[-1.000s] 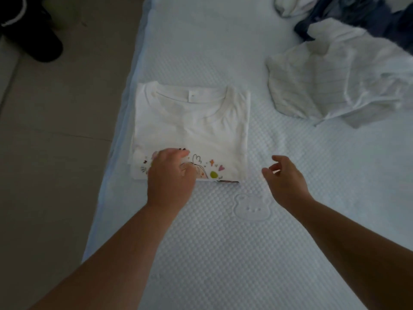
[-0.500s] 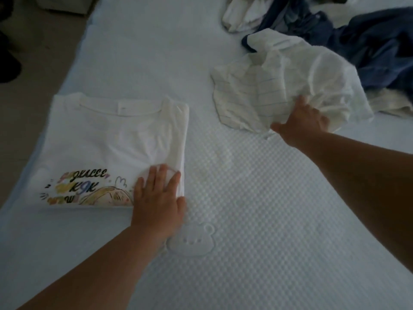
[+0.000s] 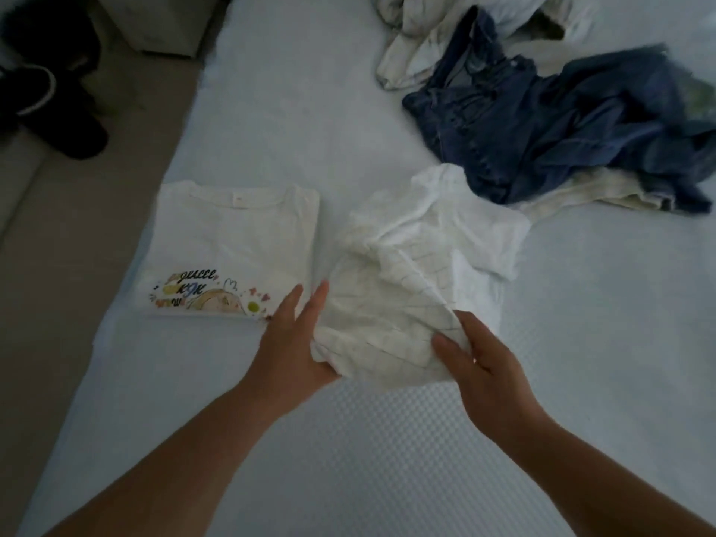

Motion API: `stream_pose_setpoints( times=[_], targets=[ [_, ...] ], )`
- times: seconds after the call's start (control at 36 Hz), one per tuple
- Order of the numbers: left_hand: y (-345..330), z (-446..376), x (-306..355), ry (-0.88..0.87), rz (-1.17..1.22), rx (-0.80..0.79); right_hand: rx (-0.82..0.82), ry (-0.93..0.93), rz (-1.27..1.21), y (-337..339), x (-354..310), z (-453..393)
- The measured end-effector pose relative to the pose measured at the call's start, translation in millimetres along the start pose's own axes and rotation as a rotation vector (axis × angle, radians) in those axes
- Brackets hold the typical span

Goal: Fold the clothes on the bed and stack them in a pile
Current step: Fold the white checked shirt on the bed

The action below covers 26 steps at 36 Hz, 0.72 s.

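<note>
Clothes (image 3: 422, 281) lie crumpled on the white bed (image 3: 387, 439) beside grey floor (image 3: 58, 304).

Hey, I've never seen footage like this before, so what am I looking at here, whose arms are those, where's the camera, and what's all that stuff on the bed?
There is no machine here. The camera is worn on a person's head and looks down at their own two bare arms. The surface is a bed with a pale textured cover. On it lies a folded white T-shirt with a cartoon print. Beside it is a crumpled white checked garment; the left hand and the right hand both grip its near edge. Further back lie dark blue denim clothes and some pale unfolded clothes. Dark footwear sits on the floor at the left.
</note>
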State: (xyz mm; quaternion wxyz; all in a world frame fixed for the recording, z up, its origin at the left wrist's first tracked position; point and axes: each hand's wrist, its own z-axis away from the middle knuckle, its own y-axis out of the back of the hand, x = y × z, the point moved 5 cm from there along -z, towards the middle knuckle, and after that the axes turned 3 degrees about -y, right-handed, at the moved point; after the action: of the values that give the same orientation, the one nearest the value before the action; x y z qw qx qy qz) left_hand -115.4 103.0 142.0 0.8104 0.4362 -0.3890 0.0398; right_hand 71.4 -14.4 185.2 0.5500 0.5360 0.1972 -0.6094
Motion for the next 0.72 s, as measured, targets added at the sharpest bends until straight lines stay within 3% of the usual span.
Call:
stream_pose_setpoints(
  times=[0.11, 0.31, 0.36, 0.47, 0.58, 0.72],
  targets=[
    [23, 64, 64, -0.099, 0.071, 0.231, -0.082, -0.104, -0.096, 34, -17, 60],
    [87, 120, 161, -0.05, 0.361, 0.309, 0.036, -0.219, 0.196, 79, -60, 139],
    [103, 132, 192, -0.102, 0.344, 0.296, 0.06, -0.113, 0.282, 79, -96, 164],
    [121, 160, 251, -0.269, 0.27, 0.191, 0.079, 0.28, 0.415, 65, -171, 200],
    [131, 186, 285, -0.422, 0.223, 0.115, 0.139, 0.2, 0.223, 76, -200, 208],
    [140, 204, 269, -0.335, 0.175, 0.015, 0.241, 0.231, 0.056, 107, -213, 233]
  ],
)
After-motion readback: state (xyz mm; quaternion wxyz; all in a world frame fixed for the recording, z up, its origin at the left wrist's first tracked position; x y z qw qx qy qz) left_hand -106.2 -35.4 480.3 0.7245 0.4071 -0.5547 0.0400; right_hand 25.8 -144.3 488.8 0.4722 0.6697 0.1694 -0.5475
